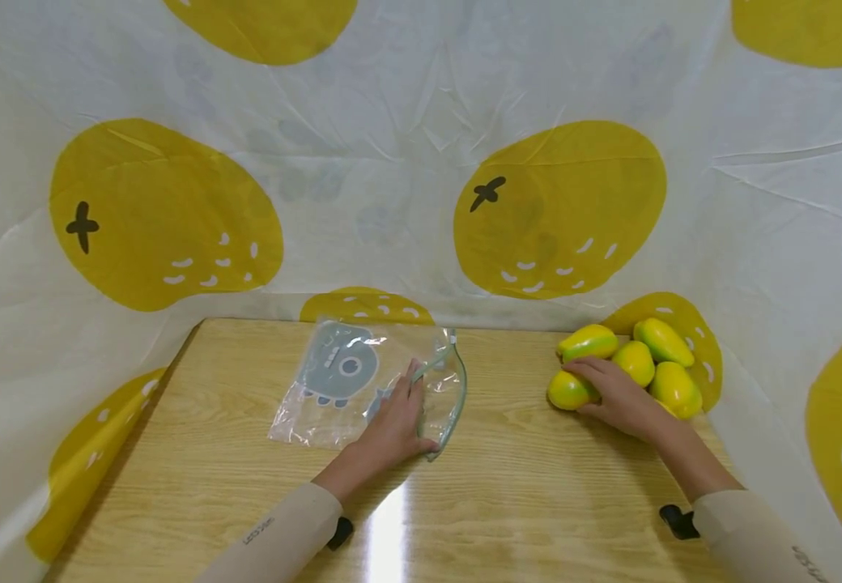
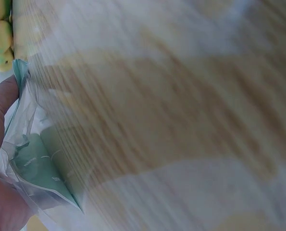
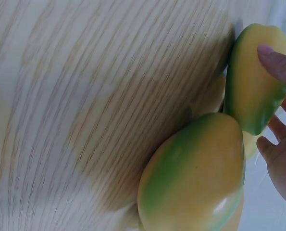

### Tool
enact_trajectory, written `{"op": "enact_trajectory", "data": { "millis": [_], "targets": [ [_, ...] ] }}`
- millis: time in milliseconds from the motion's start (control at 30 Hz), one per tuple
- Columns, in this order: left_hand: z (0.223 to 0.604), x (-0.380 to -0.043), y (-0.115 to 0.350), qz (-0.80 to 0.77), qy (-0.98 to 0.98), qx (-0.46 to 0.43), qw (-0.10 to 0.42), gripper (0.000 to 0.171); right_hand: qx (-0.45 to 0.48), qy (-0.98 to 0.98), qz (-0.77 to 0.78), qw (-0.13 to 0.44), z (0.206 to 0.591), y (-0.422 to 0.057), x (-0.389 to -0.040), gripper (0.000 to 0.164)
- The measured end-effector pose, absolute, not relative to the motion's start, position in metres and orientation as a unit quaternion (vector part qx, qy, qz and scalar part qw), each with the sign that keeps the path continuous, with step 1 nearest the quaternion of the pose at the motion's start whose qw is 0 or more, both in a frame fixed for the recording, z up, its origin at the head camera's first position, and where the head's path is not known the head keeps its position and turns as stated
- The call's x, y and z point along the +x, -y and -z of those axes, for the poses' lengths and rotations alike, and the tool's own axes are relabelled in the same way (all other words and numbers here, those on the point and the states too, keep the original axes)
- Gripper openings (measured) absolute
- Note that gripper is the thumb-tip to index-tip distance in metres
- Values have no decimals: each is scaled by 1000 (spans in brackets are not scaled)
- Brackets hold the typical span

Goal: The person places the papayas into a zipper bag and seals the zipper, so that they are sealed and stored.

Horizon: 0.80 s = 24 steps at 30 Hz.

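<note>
A clear zip bag [image 1: 341, 364] printed with a grey-blue one-eyed monster lies on the wooden table. My left hand [image 1: 395, 421] grips it near its green zip edge, with the mouth spread apart. In the left wrist view the thumb [image 2: 6, 94] presses along the green strip of the bag [image 2: 46, 166]. Over on the right, my right hand [image 1: 621, 397] holds a yellow-green mango [image 1: 568, 390] at the near left of a group of mangoes. The right wrist view shows the thumb and fingers around that mango [image 3: 251, 77], with another mango [image 3: 195, 175] close beside it.
Several more mangoes [image 1: 661, 340] cluster at the table's back right corner. A white curtain [image 1: 384, 186] with large yellow fruit prints hangs behind and on both sides. Dark straps [image 1: 678, 522] show near both sleeves. The wooden tabletop [image 1: 508, 486] reflects a bright streak in front.
</note>
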State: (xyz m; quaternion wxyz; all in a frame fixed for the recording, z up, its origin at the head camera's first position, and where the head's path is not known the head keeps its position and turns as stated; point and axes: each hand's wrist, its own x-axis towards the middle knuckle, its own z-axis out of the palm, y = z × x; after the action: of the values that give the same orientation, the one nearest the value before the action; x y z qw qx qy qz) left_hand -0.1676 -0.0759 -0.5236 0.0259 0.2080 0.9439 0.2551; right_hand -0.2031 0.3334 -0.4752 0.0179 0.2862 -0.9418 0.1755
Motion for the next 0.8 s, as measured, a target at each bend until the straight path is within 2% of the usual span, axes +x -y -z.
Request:
{"op": "enact_trajectory", "data": {
  "millis": [300, 667, 800],
  "targets": [
    [526, -167, 75, -249, -946, 204, 25, 128, 299, 939, -156, 61, 482, -320, -204, 67],
    [527, -168, 75, -239, -949, 202, 23, 126, 263, 950, -158, 51, 487, -304, -203, 68],
    [527, -169, 75, -239, -950, 202, 20, 123, 248, 955, -162, 23, 486, -300, -200, 71]
  ]
}}
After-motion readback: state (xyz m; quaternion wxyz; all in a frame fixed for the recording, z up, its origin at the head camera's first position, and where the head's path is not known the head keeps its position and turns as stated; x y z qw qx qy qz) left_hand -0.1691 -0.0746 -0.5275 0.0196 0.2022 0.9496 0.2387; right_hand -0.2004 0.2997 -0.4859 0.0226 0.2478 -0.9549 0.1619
